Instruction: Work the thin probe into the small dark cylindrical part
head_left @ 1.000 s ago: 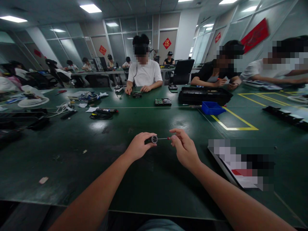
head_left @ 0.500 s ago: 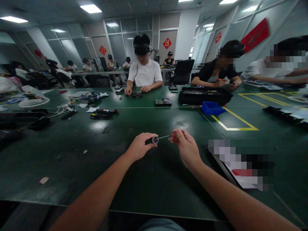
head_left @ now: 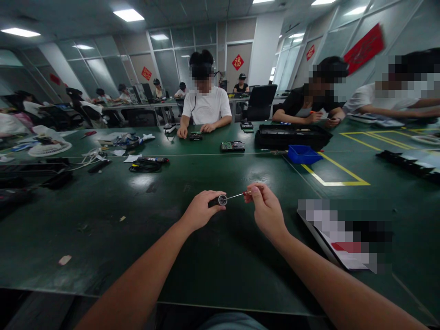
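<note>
My left hand is closed round a small dark cylinder whose pale, ring-shaped open end faces right and toward me. My right hand grips a screwdriver by its red-tipped handle, most of which the fingers hide. Its thin metal shaft points left, with the tip at the open end of the cylinder. How deep the tip reaches I cannot tell. Both hands are above the green table, near its middle.
A partly blurred tray or booklet lies right of my right forearm. Farther off are a blue bin, a long black casing, a hard drive and coiled black cable. A co-worker in white sits opposite.
Both hands keep their hold, and the screwdriver stays at the cylinder's end. The right hand shows only a very slight shift; the whole view has moved a little.
</note>
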`<move>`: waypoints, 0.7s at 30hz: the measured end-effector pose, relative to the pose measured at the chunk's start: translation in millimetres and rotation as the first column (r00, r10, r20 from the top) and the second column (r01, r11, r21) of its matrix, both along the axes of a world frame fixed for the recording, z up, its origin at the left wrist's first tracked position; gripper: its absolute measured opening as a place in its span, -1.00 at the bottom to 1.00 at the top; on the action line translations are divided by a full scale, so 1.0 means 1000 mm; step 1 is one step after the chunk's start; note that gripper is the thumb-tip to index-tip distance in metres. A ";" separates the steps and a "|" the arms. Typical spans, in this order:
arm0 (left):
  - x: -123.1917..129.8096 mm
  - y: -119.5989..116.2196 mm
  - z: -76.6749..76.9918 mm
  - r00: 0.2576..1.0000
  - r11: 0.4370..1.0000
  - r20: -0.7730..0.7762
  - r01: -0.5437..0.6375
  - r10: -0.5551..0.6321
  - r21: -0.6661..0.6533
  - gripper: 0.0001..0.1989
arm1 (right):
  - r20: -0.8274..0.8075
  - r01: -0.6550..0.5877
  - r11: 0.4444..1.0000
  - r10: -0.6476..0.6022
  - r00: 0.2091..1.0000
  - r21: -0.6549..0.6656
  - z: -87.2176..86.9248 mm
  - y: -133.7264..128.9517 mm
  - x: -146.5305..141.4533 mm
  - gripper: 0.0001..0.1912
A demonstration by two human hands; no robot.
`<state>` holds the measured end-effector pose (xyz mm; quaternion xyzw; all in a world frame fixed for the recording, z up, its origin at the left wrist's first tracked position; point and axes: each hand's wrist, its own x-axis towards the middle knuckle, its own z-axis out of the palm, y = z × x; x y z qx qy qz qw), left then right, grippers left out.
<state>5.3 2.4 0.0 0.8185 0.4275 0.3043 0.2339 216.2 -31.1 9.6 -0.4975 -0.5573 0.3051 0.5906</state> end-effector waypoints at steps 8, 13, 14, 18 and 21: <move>0.000 -0.001 0.001 1.000 1.000 0.000 -0.007 0.007 -0.014 -0.62 | 0.055 0.025 0.999 -0.026 0.998 0.020 0.001 -0.001 0.000 -0.72; 0.001 -0.001 0.001 1.000 1.000 0.005 0.002 -0.002 -0.008 -0.62 | 0.084 0.023 0.999 -0.026 0.996 0.029 0.003 -0.002 0.000 -0.70; 0.000 -0.001 0.001 1.000 1.000 0.005 0.004 -0.004 -0.006 -0.63 | 0.118 0.031 0.999 -0.035 0.992 0.031 0.004 -0.003 0.001 -0.69; 0.000 -0.001 0.002 1.000 1.000 0.005 -0.001 0.001 -0.008 -0.64 | 0.286 0.111 0.993 -0.116 0.951 0.032 0.008 -0.004 0.004 -0.61; 0.000 -0.001 0.002 1.000 1.000 -0.005 -0.007 0.007 -0.012 -0.63 | 0.312 0.081 0.994 -0.100 0.945 0.074 0.007 -0.004 0.005 -0.67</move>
